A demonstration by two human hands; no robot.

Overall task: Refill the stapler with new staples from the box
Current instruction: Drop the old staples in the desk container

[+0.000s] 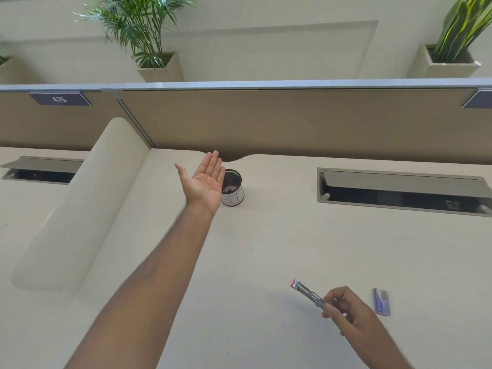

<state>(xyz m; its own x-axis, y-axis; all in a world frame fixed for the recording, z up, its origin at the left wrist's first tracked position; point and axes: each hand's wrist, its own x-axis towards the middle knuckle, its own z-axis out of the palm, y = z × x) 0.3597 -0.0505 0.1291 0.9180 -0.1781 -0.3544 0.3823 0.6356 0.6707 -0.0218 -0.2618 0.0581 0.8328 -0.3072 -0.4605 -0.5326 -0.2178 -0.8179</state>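
My right hand [343, 310] holds a small metal stapler [308, 292] with a pink end, lifted above the desk at the lower right; the stapler points up and to the left. A small purple staple box [382, 301] lies flat on the desk just right of that hand. My left hand [203, 178] is stretched far forward, palm up and fingers together, right beside the rim of a small mesh cup [234, 190]. A few tiny dark specks lie on the palm; I cannot tell what they are.
The beige desk [253, 249] ends at a brown partition [292, 121]. An open cable flap [402, 190] is set in the desk at the right, another [40, 170] at the far left. A curved divider [85, 203] rises at the left. Potted plants [149, 35] stand behind.
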